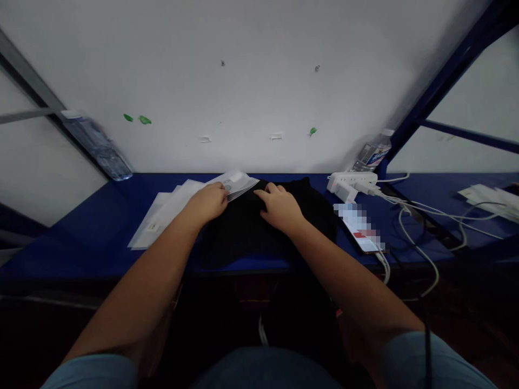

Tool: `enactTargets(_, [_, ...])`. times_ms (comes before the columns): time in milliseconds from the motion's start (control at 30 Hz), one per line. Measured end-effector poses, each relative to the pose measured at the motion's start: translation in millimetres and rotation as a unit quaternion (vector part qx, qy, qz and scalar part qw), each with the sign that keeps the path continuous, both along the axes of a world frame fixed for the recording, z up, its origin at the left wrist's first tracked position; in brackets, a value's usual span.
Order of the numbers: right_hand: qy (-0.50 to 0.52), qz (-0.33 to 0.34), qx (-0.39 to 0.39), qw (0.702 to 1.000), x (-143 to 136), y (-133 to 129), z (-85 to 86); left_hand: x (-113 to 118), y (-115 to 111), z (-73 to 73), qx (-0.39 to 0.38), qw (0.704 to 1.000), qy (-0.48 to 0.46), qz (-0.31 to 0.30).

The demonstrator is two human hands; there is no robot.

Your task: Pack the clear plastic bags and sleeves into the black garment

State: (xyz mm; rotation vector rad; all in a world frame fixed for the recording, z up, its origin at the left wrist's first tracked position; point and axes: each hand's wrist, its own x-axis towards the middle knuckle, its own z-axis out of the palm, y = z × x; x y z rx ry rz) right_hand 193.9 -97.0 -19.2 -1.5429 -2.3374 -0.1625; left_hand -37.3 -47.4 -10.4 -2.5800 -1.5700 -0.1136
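Note:
A stack of translucent plastic bags (170, 208) lies fanned out on the left part of the blue table. My left hand (208, 204) is closed on the edge of the top plastic bag (237, 179), whose right corner reaches over a black garment (243, 237). That garment lies bunched and dark in front of me, so its folds are hard to make out. My right hand (281, 208) rests on its upper part, fingers apart and slightly bent, with the index finger pointing toward the bag's corner.
On the blue table (81, 227), a phone (360, 229) lies right of the garment, with a white power strip (352, 181) and tangled cables behind it. Water bottles stand at the back left (99, 146) and back right (373, 151). A white wall (259, 97) closes off the back.

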Motion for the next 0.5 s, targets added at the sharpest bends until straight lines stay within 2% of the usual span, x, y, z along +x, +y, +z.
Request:
enactTargets(133, [0.014, -0.017, 0.005, 1.000, 0, 3, -1.2, 0, -3, 4.8, 0.042, 0.996, -0.044, 0.071])
enactTargets(300, [0.133, -0.126, 0.047, 0.982, 6, 11, 2.0, 17, -20, 16.7, 0.084, 0.987, -0.051, 0.125])
enactTargets(500, [0.231, -0.199, 0.099, 0.947, 27, 18, 12.0, 51, -29, 29.0, 0.005, 0.988, -0.006, 0.153])
